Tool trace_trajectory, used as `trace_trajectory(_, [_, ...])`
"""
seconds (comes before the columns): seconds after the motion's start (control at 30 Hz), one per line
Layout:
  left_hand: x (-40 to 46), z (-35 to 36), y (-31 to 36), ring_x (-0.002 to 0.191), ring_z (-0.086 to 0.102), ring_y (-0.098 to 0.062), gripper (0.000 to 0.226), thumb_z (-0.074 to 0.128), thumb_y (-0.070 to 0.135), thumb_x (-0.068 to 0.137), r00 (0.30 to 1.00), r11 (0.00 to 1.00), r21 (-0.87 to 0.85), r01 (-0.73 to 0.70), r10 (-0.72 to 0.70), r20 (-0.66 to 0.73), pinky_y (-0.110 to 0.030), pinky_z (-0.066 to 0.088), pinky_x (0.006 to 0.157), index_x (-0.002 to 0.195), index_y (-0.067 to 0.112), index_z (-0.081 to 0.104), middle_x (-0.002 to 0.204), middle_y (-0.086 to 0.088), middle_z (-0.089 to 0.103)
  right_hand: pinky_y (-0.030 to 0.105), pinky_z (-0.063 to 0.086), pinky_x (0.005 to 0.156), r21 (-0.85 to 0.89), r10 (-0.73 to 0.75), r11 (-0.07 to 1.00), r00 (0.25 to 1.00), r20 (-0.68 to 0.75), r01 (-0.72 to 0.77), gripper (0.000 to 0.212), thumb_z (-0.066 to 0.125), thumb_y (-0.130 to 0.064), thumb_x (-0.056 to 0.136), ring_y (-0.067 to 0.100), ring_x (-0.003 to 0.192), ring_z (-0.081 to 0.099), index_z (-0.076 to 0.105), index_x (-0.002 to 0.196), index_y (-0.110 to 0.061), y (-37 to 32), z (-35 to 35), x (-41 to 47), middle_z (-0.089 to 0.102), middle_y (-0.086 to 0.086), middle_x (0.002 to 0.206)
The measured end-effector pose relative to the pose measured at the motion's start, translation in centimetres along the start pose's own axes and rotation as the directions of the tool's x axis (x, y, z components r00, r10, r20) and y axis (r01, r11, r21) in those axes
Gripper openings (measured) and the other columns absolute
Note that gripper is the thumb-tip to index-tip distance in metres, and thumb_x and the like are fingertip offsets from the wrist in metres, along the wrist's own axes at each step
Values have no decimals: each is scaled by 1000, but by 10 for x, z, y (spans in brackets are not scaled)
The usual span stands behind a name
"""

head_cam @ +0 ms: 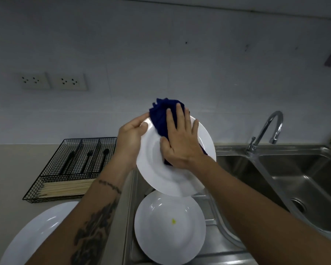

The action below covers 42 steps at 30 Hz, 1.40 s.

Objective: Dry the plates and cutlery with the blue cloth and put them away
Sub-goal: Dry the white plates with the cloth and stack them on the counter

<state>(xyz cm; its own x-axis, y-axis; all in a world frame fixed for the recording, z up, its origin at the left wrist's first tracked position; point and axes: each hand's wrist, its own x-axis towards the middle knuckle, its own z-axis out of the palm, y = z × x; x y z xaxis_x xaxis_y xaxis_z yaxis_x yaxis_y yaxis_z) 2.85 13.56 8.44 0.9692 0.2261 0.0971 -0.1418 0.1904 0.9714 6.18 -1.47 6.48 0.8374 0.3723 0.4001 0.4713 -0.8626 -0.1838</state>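
My left hand (131, 139) grips the left rim of a white plate (157, 175), held tilted above the drainer. With straight fingers my right hand (182, 142) presses the bunched blue cloth (161, 115) flat against the plate's face. Below it a second white plate (170, 230) with a small yellow speck lies on the steel drainer. A third white plate (38, 230) rests on the counter at the lower left, partly behind my left forearm. Black cutlery (88, 159) sits in the wire tray (52, 169).
The wire tray on the beige counter also holds a bundle of wooden chopsticks (65, 188). A steel double sink (304, 180) with a curved tap (266, 129) fills the right side. Wall sockets (54, 81) sit on the tiled wall at left.
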Motion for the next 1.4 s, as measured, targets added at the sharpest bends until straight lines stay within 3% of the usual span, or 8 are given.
trace_trajectory(0.13, [6,-20,21,90,72,-19,34,51,2,97,997,997,-60,-57,53,-63,-30,59,72,119,20,69,108,-1,74,68,2,117,-93,9,996,1000,-29,-12,75,28,-44,94,32,152,4,2,160,-23,15,-26,10,0,7,167])
trace_trajectory(0.4, [-6,-41,12,103,70,-27,33,51,3,98,993,992,-109,-58,46,-109,-42,56,89,119,21,68,113,0,74,47,32,105,86,224,972,973,-63,-218,66,51,-49,96,28,118,51,27,150,-20,28,-37,-2,50,8,134])
trace_trajectory(0.63, [-7,-19,24,84,74,-19,35,48,-1,98,993,998,-28,-53,55,104,-28,59,66,119,18,69,102,-2,77,43,32,104,-86,-81,994,986,-145,69,62,56,-45,92,27,115,50,34,146,-24,5,-56,29,50,5,129])
trace_trajectory(0.83, [-12,-47,8,103,68,-28,35,51,0,96,983,968,-220,-124,90,-158,-44,57,89,119,22,67,116,-3,73,34,52,84,500,256,840,967,-24,-210,49,64,-35,94,19,100,61,43,137,-23,31,-45,4,59,0,121])
trace_trajectory(0.93, [-18,-49,-6,109,65,-31,40,48,-2,96,991,973,-210,-99,79,-104,-48,53,94,122,23,66,119,-1,71,15,44,68,605,325,741,944,60,-293,46,69,-24,93,4,87,58,48,134,-20,39,-35,-8,60,-6,112])
trace_trajectory(1.03, [-12,-52,3,121,62,-27,45,48,-6,96,990,990,-42,-133,135,40,-48,50,101,127,24,63,128,4,67,20,46,73,626,289,731,954,74,-270,42,71,-18,91,12,96,62,52,129,-24,43,-47,-4,62,-6,114])
trace_trajectory(1.23, [0,-41,23,118,64,-19,46,53,-1,98,960,952,198,-232,192,201,-34,54,97,126,33,63,131,5,65,33,56,85,519,140,833,981,133,-189,43,71,-25,90,12,98,64,52,129,-31,35,-87,12,63,-10,115])
trace_trajectory(1.4, [-12,-14,4,105,70,-22,44,51,-4,98,968,972,156,-177,142,208,-34,57,87,117,30,69,115,2,74,42,48,94,100,11,995,997,75,-19,63,65,-44,89,23,109,54,38,143,-30,12,-68,7,51,1,128])
